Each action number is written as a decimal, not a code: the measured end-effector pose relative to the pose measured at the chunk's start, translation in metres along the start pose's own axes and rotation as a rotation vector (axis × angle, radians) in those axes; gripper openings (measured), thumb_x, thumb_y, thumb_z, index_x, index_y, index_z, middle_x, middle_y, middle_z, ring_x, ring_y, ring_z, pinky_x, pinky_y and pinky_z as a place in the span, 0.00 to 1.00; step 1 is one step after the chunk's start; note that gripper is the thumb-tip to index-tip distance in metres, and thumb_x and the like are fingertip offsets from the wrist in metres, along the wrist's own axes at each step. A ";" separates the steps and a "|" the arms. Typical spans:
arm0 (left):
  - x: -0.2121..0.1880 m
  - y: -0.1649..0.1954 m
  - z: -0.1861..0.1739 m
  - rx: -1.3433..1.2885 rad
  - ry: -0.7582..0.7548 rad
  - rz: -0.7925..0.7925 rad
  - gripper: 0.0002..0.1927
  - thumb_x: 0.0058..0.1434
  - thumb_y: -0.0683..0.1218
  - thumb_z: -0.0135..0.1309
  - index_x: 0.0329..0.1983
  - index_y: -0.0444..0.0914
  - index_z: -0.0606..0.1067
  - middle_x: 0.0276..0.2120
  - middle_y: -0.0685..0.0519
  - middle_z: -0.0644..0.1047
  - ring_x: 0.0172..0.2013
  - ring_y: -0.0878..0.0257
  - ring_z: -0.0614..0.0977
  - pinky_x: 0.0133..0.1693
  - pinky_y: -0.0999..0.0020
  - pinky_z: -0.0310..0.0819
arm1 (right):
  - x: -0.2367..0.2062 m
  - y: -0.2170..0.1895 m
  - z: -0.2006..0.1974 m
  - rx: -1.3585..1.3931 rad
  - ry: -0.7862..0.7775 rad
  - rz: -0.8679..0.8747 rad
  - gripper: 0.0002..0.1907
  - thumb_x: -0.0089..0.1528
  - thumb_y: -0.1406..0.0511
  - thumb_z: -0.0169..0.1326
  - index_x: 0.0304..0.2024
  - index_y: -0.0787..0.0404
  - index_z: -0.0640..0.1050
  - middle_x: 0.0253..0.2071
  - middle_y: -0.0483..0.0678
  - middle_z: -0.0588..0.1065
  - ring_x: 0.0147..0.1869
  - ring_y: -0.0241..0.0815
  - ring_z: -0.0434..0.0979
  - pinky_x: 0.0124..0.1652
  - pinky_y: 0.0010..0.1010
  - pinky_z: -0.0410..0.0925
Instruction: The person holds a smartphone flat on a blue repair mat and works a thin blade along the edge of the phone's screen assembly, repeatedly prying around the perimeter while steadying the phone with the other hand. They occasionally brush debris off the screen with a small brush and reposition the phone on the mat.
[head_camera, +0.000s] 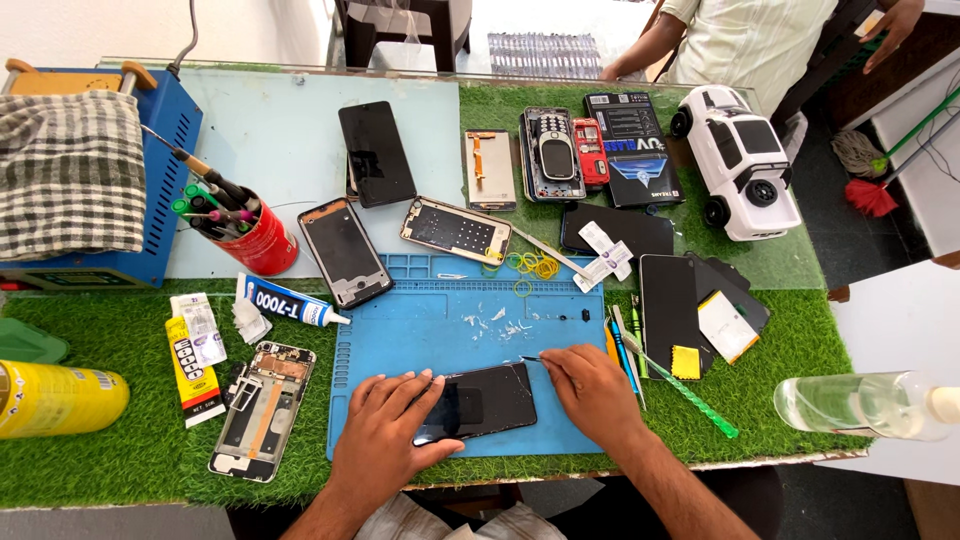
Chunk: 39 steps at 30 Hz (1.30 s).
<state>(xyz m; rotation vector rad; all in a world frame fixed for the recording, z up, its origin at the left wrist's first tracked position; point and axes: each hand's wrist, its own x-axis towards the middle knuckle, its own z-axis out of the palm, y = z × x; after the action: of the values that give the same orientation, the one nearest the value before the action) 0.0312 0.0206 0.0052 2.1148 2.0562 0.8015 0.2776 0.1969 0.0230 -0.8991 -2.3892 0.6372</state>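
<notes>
Phone (478, 402) on blue mat (400, 330) btwn L hand (385, 435) & R hand (590, 392).

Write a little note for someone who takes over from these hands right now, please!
Left hand: flat on the dark phone, pinning it to the blue mat.
Right hand: fingers pinch a thin tool at the phone's top right corner.
Done: small pale bits already lie on the mat above the phone.
Left: the phone's glass is still on. Glue tube and red cup of tools sit to the upper left.
</notes>
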 end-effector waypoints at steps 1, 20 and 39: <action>0.000 0.000 0.000 -0.001 0.002 0.002 0.41 0.50 0.68 0.64 0.59 0.38 0.75 0.55 0.49 0.76 0.58 0.53 0.73 0.62 0.46 0.56 | -0.001 0.000 0.000 0.024 0.016 0.027 0.06 0.62 0.69 0.59 0.41 0.62 0.83 0.34 0.49 0.80 0.38 0.46 0.80 0.37 0.36 0.72; -0.001 -0.001 0.001 0.000 -0.015 -0.001 0.41 0.52 0.69 0.63 0.60 0.38 0.74 0.55 0.49 0.75 0.57 0.54 0.73 0.62 0.47 0.57 | -0.027 0.004 -0.008 0.142 -0.137 0.261 0.08 0.62 0.66 0.60 0.42 0.61 0.84 0.32 0.47 0.81 0.34 0.41 0.79 0.33 0.32 0.71; 0.001 0.001 0.000 0.000 -0.001 -0.016 0.42 0.50 0.69 0.63 0.60 0.39 0.74 0.55 0.49 0.76 0.56 0.54 0.74 0.62 0.48 0.57 | -0.049 0.027 -0.044 -0.225 0.153 0.108 0.15 0.58 0.66 0.61 0.48 0.61 0.83 0.45 0.51 0.77 0.51 0.49 0.75 0.50 0.40 0.69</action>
<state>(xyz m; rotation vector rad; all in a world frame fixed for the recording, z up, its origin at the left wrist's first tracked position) 0.0318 0.0210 0.0058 2.0951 2.0699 0.7983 0.3482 0.1916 0.0272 -1.1346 -2.3170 0.3286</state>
